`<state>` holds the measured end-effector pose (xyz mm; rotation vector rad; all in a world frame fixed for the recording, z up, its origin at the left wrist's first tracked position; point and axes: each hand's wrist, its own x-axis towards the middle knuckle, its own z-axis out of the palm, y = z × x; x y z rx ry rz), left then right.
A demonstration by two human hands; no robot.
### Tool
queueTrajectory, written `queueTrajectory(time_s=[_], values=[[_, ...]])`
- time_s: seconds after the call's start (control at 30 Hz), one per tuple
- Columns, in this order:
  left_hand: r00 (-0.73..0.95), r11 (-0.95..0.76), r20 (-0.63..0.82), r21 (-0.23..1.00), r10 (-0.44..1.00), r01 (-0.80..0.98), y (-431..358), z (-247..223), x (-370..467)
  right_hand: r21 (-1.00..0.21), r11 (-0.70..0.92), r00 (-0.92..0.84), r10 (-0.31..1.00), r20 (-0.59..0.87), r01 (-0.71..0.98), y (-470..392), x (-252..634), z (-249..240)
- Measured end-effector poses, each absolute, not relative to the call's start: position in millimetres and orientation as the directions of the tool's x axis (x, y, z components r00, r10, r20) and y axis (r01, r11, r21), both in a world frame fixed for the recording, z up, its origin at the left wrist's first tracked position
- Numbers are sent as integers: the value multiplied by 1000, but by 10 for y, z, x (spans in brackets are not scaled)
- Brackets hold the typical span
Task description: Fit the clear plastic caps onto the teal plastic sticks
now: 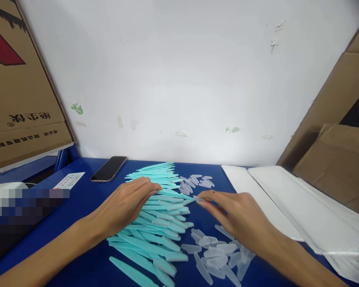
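Observation:
Many turquoise plastic sticks (155,239) with blade-like ends lie in a long pile on the blue table (91,201). Over the pile, my left hand (131,201) pinches one turquoise stick (175,193), its tip pointing right. My right hand (236,209) pinches a small translucent cap (195,198) at that tip. Loose translucent caps (217,251) are heaped below my right hand, several with rounded ends. A smaller group of caps (193,182) lies beyond the hands, beside the far sticks.
A dark phone (109,169) and a white card (69,180) lie at the left. White padded sheets or envelopes (311,203) cover the right side. Cardboard boxes (26,79) stand left and right (338,159). A white wall (179,79) rises behind the table.

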<state>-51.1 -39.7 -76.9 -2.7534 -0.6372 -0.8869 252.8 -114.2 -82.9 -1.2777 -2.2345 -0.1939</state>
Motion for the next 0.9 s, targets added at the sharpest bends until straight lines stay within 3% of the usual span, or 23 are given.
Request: queueTrajectory(time_s=[0.27,0.47,0.7,0.9], values=[[720,-904,599,14,350,427,-405,-798,-519,-151,577,-435,740,514,803,-1153,2504,-850],[732,-920,566,148,379,362,-545,-749,-435,-199,661,-452,672,586,724,-1185,2433,-852],[631,-911,657,287,412,296,-643,-785,-337,-279,726,-379,599,706,628,-1247,2346,-921],[590,-887,662,361,461,288,-673,-763,-329,-275,742,-365,573,734,612,-1256,2329,-937]])
